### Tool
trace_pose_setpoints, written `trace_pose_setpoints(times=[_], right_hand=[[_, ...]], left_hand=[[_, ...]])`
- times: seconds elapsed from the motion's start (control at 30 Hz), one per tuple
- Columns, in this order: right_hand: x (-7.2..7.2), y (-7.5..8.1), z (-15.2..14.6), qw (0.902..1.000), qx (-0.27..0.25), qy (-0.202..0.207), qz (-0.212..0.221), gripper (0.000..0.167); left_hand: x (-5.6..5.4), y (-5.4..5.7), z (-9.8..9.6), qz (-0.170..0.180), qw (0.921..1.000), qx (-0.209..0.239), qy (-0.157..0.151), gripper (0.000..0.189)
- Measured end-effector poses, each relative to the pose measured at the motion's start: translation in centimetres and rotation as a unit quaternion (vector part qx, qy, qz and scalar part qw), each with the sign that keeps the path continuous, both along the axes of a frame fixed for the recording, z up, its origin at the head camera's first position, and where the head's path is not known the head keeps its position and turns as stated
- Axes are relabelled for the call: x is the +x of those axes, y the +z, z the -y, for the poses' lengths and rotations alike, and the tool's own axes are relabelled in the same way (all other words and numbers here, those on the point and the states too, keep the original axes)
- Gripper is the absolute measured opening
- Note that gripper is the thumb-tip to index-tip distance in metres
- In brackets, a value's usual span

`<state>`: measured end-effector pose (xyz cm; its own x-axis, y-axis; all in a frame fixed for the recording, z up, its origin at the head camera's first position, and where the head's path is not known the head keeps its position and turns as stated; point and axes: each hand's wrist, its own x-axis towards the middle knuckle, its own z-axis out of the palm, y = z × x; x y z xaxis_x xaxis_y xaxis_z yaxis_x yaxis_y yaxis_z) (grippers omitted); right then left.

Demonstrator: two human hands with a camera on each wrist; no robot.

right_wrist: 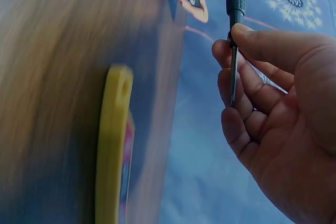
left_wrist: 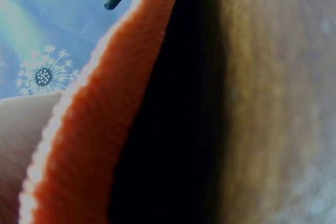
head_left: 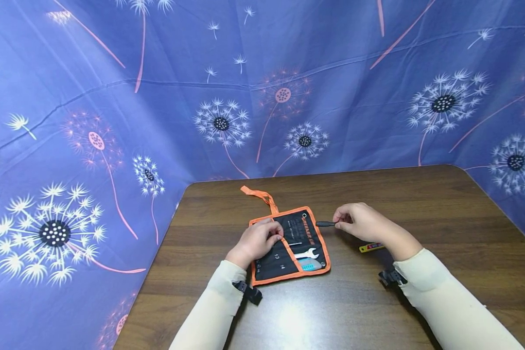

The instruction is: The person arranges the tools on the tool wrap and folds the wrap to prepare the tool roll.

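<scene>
A black tool pouch [head_left: 264, 265] with orange trim lies unrolled on the table, its pocket marked 13 and 14. My left hand [head_left: 255, 240] pinches the orange edge of that pocket. From the pocket stick out a wrench [head_left: 307, 253], a light-blue and grey handle [head_left: 311, 264] and a thin metal shaft [head_left: 295, 243]. Just off the pouch's right edge, my right hand [head_left: 360, 221] holds a small screwdriver [right_wrist: 236, 6] between thumb and fingers. Its black handle points toward the pouch, and its metal shaft runs back along the fingers. Orange trim [left_wrist: 100, 103] fills much of the left wrist view.
Beneath the right forearm, a yellow flat-sided object [head_left: 371, 247] with a hole near its end lies on the wooden table [head_left: 455, 214]. An orange strap [head_left: 260, 193] trails from the pouch's far edge. Blue dandelion-print cloth [head_left: 170, 53] hangs behind the table.
</scene>
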<state>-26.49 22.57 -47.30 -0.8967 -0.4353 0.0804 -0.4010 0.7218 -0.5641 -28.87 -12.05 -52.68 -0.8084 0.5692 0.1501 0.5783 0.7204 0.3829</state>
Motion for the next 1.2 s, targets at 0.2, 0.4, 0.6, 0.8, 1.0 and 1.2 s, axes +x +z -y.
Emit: trace_pose_setpoints(times=[0.2, 0.4, 0.6, 0.8, 1.0, 1.2], right_hand=[[-0.6, 0.1, 1.9, 1.0, -0.001, 0.005, 0.003, 0.008], [-1.0, 0.2, 3.4, 0.9998, -0.003, 0.018, 0.002, 0.007], [-1.6, 0.0, 4.9, 0.9996, 0.0, 0.029, -0.003, 0.01], [-2.2, -0.4, 5.9, 0.9994, -0.004, 0.031, 0.015, 0.003], [-2.7, -0.6, 6.8, 0.9991, -0.006, 0.033, 0.027, 0.007], [-3.0, -0.9, 7.2, 0.9987, -0.011, 0.029, 0.04, 0.005]], left_hand=[[0.0, -0.2, 0.0, 0.0, 1.0, 0.001, 0.0, 0.006], [-0.1, -0.3, 0.0, 0.0, 1.0, 0.003, -0.001, 0.005], [-0.2, -0.4, 0.2, 0.003, 0.9999, 0.012, -0.003, 0.005], [-0.1, -0.3, 0.2, 0.0, 0.9999, 0.013, -0.004, 0.007], [-0.1, -0.1, 0.2, 0.003, 0.9999, 0.017, -0.003, 0.008], [-0.2, -0.1, 0.2, 0.008, 0.9998, 0.02, -0.002, 0.009]])
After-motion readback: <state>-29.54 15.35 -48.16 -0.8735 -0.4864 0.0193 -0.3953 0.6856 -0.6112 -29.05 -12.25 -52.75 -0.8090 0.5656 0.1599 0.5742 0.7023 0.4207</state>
